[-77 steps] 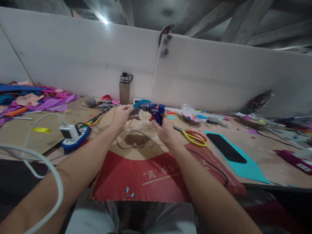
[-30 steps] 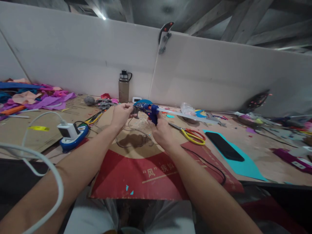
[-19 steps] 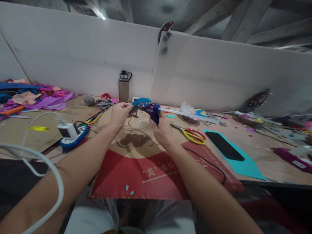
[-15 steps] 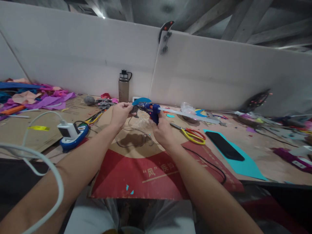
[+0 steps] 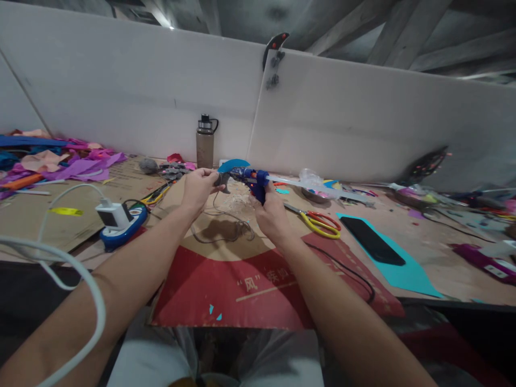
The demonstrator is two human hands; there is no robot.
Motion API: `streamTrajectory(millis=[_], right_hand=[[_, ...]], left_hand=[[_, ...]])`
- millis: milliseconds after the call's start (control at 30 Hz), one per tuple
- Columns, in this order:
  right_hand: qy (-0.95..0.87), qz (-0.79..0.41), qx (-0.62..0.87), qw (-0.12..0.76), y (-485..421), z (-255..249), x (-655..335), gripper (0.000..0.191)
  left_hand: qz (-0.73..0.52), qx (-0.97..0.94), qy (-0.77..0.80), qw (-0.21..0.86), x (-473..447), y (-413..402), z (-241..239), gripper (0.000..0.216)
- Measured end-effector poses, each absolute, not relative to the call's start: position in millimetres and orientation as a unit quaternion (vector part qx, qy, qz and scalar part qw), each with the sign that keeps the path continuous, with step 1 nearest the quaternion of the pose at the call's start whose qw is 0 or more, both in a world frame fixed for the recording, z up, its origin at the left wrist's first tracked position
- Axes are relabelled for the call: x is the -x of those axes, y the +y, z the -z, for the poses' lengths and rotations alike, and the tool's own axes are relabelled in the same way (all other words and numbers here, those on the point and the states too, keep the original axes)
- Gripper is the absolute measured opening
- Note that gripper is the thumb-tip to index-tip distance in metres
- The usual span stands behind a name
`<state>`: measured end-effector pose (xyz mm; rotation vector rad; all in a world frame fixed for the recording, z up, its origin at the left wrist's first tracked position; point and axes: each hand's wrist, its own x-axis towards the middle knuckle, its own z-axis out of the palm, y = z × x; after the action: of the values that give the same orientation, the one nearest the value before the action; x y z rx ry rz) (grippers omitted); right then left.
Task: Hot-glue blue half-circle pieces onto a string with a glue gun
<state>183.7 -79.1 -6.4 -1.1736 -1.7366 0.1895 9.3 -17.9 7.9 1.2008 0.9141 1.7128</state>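
Observation:
My right hand is closed round the handle of a blue glue gun, held above the table with its nozzle pointing left and a clear glue stick jutting out behind it. My left hand pinches a small blue crescent-shaped piece with a dark part under it, right at the gun's nozzle. Both hands hover over the cardboard sheet with its red band.
Yellow-handled scissors lie right of my hands, then a black phone on a teal sheet. A bottle stands at the white back wall. A charger on a blue power strip and purple scraps lie left.
The glue gun has tilted and shifted slightly against the blue piece; the long glue stick behind it came into view. Both hands stay close together in about the same place.

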Motion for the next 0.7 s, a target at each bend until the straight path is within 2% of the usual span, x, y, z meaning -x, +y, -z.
streamTrajectory(millis=[700], right_hand=[[-0.698,-0.08,0.487,0.519,-71.0,11.9,-189.1,0.038]], left_hand=[[-0.693,-0.464,0.359,0.419,-7.5,-16.3,-10.1,0.011]])
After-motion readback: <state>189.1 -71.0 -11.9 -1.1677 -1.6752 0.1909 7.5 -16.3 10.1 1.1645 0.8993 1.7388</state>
